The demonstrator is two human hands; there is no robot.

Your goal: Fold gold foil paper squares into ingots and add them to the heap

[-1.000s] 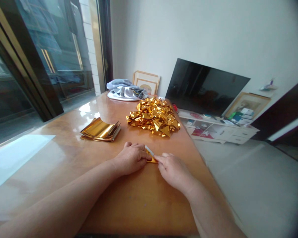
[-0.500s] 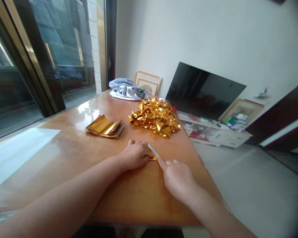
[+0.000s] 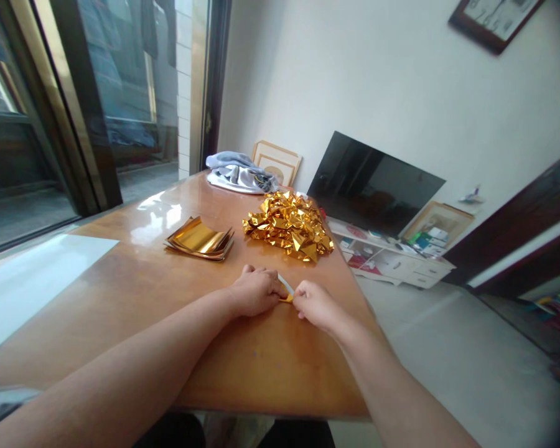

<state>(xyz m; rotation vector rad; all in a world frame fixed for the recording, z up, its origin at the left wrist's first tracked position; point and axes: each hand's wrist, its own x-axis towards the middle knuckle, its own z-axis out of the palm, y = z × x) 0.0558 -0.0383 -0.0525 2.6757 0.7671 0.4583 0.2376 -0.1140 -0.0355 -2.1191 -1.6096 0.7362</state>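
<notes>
Table bears a heap of gold paper shapes and, left of it, a stack of gold sheets, both beyond the hands. Left hand, fingers bent, rests over the left part of a small gold-and-white paper; right hand, fingers curled, meets its right end. Paper lies on the table between both hands; whether either pinches it cannot be told.

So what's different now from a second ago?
The right hand, its index finger then stretched out at the edge of the gold foil sheet, now has its fingers curled in at the sheet's right corner; whether they pinch it is unclear. The view has turned, bringing in the wall clock. The left hand still rests on the sheet; the foil stack and folded foil pile haven't moved.
</notes>
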